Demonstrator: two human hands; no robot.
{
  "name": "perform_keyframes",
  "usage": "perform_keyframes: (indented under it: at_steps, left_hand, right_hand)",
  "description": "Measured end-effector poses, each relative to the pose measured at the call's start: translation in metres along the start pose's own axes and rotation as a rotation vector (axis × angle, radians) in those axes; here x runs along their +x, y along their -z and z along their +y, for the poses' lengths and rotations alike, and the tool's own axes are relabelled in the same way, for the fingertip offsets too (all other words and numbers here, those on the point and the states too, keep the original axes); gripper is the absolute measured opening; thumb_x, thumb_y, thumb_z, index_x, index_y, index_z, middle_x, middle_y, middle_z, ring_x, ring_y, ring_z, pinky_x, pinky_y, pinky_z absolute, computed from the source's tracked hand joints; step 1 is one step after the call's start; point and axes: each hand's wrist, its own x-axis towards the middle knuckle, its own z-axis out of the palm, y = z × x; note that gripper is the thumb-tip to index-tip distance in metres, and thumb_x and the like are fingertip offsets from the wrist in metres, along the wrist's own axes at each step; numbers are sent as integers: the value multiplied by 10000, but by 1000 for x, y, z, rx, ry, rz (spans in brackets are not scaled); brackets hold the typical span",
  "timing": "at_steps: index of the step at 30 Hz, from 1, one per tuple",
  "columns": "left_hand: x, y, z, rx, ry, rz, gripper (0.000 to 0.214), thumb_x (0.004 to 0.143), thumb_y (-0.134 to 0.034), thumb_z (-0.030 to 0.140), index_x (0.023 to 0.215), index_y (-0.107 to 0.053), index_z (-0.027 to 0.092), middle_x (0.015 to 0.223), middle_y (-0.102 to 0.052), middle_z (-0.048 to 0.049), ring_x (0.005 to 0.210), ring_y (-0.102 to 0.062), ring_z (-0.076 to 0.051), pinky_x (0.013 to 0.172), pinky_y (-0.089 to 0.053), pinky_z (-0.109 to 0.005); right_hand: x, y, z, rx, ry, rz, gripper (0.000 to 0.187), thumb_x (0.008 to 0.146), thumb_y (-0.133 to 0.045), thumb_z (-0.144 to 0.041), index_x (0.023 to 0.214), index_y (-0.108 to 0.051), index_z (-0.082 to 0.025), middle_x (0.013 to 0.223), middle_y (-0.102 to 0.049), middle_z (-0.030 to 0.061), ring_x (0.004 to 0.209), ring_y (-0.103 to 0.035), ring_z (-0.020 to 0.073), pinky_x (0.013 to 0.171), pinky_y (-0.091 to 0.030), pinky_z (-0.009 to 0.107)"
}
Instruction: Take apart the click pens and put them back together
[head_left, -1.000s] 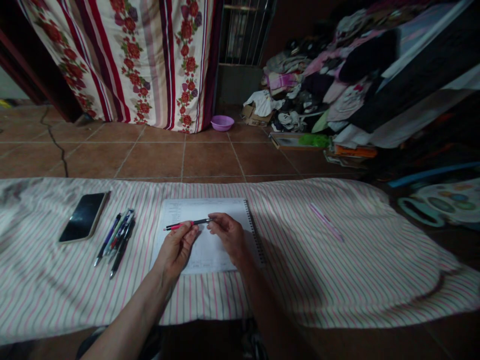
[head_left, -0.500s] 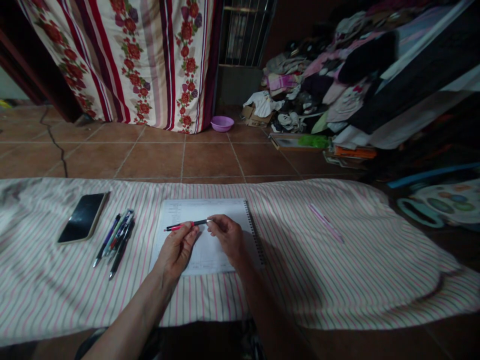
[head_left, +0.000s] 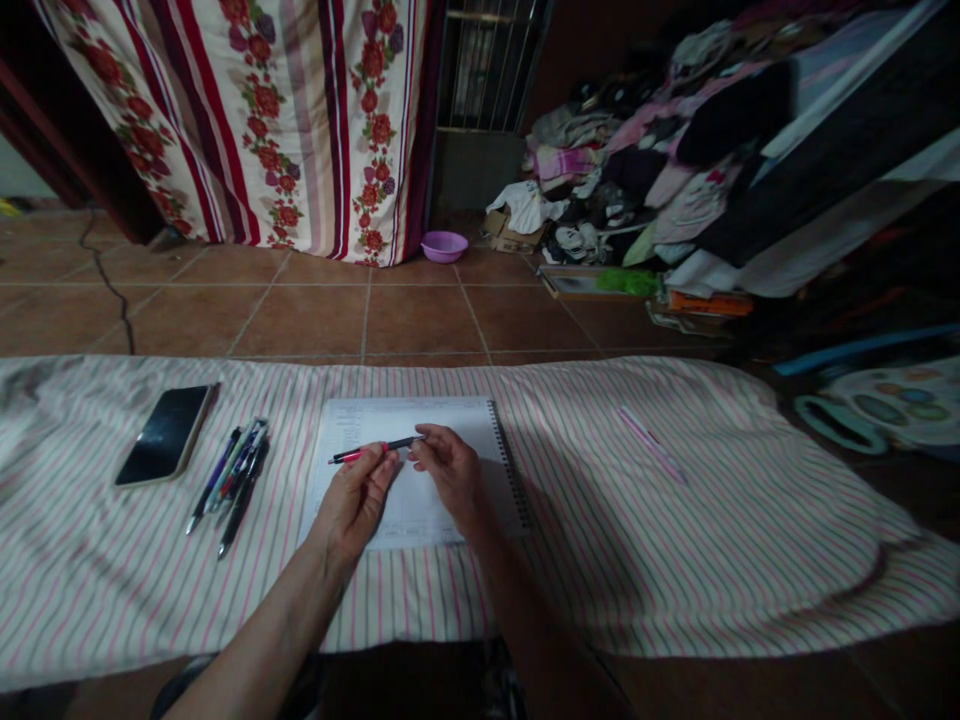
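Observation:
Both of my hands hold a red and black pen [head_left: 365, 450] level above an open spiral notebook [head_left: 352, 418]. My left hand [head_left: 352, 500] pinches the pen's middle from below. My right hand [head_left: 450, 472] pinches its dark right end with the fingertips. The notebook lies on a pink-striped cloth [head_left: 675, 520] spread over a low surface in front of me.
Several pens [head_left: 236, 480] and a dark phone [head_left: 166, 435] lie left of the notebook. A pink pen [head_left: 651, 443] lies to its right. Beyond is a tiled floor, a purple bowl [head_left: 444, 245], a floral curtain [head_left: 247, 120] and a heap of clothes [head_left: 660, 170].
My right hand's fingers have shifted slightly on the pen's end. The pen and my left hand stay where they were.

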Motion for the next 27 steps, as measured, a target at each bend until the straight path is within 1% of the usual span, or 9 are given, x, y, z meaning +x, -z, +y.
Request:
perform_keyframes:
  at_steps: [2,6,10,14,19,21,25,27]
  left_hand:
    - [1,1,0,8,-15,-22,188,807,-472,-31,714,-590,82,674,-640,-41,592,-643,-90,610,-564,-159]
    - [3,1,0,22,-40,-64,233,823,-433,-35,686,-587,74,664,-637,-44,593,-642,-88,601,-561,-148]
    - [2,1,0,25,-40,-60,244,824,-430,-36,680,-591,76,660,-637,-40,591,-641,-86,589,-559,-140]
    - [1,1,0,43,-44,-65,242,823,-434,-33,676,-591,77,656,-635,-39,586,-642,-87,579,-556,-136]
    - [0,1,-1,48,-28,-61,225,825,-442,-23,694,-590,86,657,-637,-37,585,-642,-85,589,-556,-139]
    - [0,0,-1,31,-15,-47,200,811,-466,-27,702,-590,87,660,-637,-39,585,-642,-87,592,-558,-142]
    - [0,-1,1,-16,-7,-22,173,791,-490,-39,718,-591,80,664,-641,-44,586,-644,-91,596,-563,-149]
    - [0,-1,1,-27,-5,-18,170,791,-489,-39,726,-594,78,664,-644,-45,587,-645,-93,591,-565,-153]
  right_hand:
    - [0,-1,-1,46,1,11,318,686,-644,-350,948,-607,-173,698,-665,7,624,-654,146,562,-533,243]
    - [-1,-1,-3,67,-4,30,268,688,-643,-355,888,-636,-177,719,-685,19,645,-676,162,530,-542,233]
    - [-1,-2,-6,65,-27,39,249,670,-657,-370,828,-644,-179,696,-692,18,606,-674,162,484,-534,226]
    - [-1,-1,-8,42,-39,64,247,653,-668,-384,781,-640,-174,668,-690,18,585,-668,162,471,-531,227]
    - [-2,0,-7,-14,-27,54,247,685,-648,-409,734,-630,-167,633,-678,19,568,-658,153,475,-521,222]
    - [-2,0,-6,-2,-30,49,259,682,-653,-410,759,-630,-163,640,-681,23,570,-660,156,477,-523,226]
    - [-1,-1,-6,85,-49,30,353,653,-683,-386,916,-623,-158,715,-701,32,630,-682,176,523,-549,248]
    - [-1,-1,-7,106,-54,21,357,657,-679,-380,932,-624,-160,730,-704,33,650,-687,180,535,-555,250]
